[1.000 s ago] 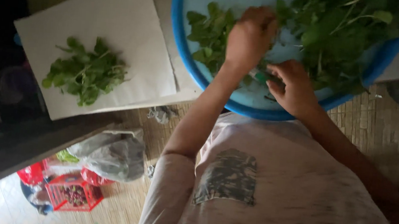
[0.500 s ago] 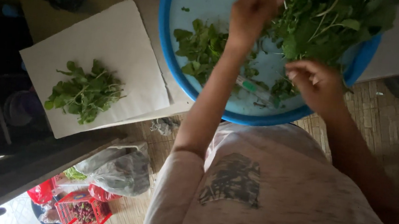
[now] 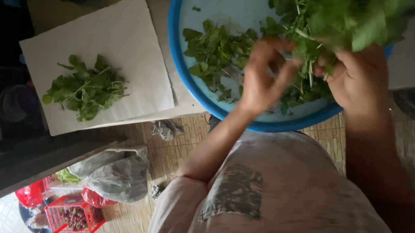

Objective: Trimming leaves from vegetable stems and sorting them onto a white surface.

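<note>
A bunch of leafy green herbs (image 3: 333,23) is held up over the blue basin (image 3: 173,54), in its right-hand half, so that anything dropped falls back inside. The bunch is gripped by the right hand (image 3: 358,81), whose fingers are curled shut around the stems from below; the leaves spill over and above it, blurred, so their exact extent cannot be told. The left hand (image 3: 262,79) is set just beside it, its fingers partly closed and pinching at thin stems at the bunch's lower edge, apparently so that single sprigs can be separated while the rest is steadied. How much is actually caught between those fingertips cannot be told.

A looser heap of greens (image 3: 217,58) lies on the basin's pale floor, left of the hands and apart from the held bunch. The basin rests partly on a sheet of white paper (image 3: 125,31), on which a small separate pile of sprigs (image 3: 86,89) is laid, well away from the basin, seemingly kept as a sorted lot.

Below, a woven mat (image 3: 175,148) is seen, with a crumpled plastic bag (image 3: 119,173) and a red basket (image 3: 73,217) lying further out near the lower left.
</note>
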